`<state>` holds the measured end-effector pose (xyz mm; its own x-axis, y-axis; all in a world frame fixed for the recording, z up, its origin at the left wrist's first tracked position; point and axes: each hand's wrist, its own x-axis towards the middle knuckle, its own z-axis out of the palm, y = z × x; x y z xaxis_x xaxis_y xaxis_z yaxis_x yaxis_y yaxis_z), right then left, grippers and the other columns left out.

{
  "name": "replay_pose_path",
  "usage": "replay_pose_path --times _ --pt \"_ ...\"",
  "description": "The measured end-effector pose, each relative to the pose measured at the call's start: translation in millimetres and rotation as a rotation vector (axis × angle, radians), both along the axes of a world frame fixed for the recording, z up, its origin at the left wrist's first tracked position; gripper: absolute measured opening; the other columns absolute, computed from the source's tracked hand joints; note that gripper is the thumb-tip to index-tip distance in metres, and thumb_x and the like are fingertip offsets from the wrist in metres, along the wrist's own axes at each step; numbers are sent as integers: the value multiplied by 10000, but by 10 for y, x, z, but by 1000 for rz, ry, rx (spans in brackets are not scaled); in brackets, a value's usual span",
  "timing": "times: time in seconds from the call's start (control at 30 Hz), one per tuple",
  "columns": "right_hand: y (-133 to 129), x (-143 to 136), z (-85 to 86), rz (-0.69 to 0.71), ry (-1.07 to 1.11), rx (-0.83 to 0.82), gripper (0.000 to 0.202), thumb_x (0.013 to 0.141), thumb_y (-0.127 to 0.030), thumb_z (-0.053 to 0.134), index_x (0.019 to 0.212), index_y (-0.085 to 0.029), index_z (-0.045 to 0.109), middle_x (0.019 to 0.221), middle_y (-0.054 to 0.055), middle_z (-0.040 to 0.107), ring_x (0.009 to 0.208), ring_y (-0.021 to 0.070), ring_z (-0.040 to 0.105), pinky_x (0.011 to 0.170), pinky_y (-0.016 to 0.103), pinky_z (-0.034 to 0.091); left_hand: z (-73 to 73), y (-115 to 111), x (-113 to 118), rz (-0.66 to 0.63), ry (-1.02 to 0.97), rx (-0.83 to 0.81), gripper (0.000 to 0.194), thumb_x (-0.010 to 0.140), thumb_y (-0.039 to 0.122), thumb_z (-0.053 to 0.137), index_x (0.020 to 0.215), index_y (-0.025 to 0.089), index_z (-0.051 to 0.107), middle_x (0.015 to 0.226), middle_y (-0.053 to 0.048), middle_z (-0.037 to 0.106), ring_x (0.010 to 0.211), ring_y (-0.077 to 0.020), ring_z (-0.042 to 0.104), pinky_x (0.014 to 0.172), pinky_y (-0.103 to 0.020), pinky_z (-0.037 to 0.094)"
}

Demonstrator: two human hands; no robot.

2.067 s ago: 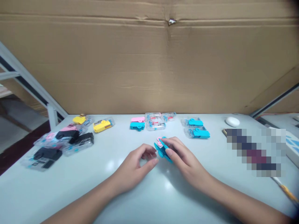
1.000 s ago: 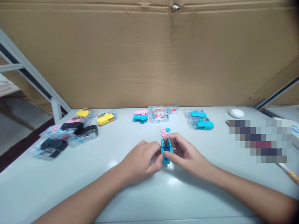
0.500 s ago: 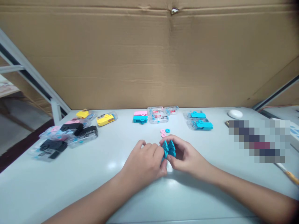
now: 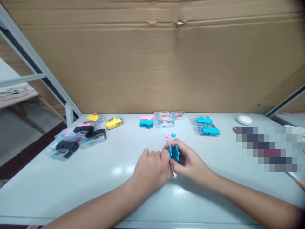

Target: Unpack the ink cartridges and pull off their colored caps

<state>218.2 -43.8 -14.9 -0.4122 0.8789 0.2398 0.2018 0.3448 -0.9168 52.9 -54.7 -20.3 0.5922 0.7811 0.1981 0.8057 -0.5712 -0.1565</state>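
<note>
A small blue plastic piece (image 4: 173, 152) is held low over the white table (image 4: 95, 178) between both my hands. My left hand (image 4: 152, 167) pinches its left side with closed fingers. My right hand (image 4: 187, 160) wraps around its right side and back. Just behind the hands lie small rings (image 4: 170, 136), two pink and one blue, loose on the table. Most of the blue piece is hidden by my fingers.
Several clear packs with black, pink and yellow parts (image 4: 78, 136) lie at the left. Pink and blue parts with clear cases (image 4: 159, 120) sit at the back middle, blue packs (image 4: 206, 126) to the right, a white mouse (image 4: 244, 120) further right. A cardboard wall (image 4: 152, 63) stands behind.
The blue piece was lifted off the table and taken between both hands; the fingers have closed more tightly around it. The small rings stayed on the table.
</note>
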Motion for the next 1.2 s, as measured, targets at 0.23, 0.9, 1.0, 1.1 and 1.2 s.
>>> replay_pose_path --times 0.23,0.9,1.0,1.1,1.2 --pt "-56 -40 -19 -9 -38 -48 320 815 -111 501 1103 -241 452 1023 29 515 879 178 528 771 337 459 24 -43 -3 19 22 -86 164 891 221 435 930 125 562 728 -76 665 591 -267 665 558 -410 539" --pt "60 44 -171 -22 -157 664 510 767 -41 536 1203 -257 384 1121 93 488 1090 240 508 913 434 482 8 238 -252 -216 -632 -653 226 985 386 369 985 209 510 859 -13 641 699 -168 568 623 -271 403" --pt "102 40 -162 -8 -196 809 510 776 -52 547 1216 -250 379 1122 106 503 1111 252 516 922 461 490 0 242 -245 -250 -705 -758 236 980 359 364 1066 209 524 926 -21 646 743 -170 577 671 -275 432" --pt "126 23 -122 22 -222 922 504 795 -53 553 1229 -238 377 1081 104 534 1126 259 520 936 478 487 -6 217 -221 -240 -700 -743 213 955 284 369 1087 202 514 942 -24 652 759 -173 585 693 -278 452" --pt "124 3 -85 76 -274 931 494 804 -46 532 1228 -251 381 1044 86 561 1101 258 539 934 491 486 -15 192 -183 -187 -587 -657 164 923 240 384 972 186 532 890 -31 658 742 -182 598 687 -282 457"
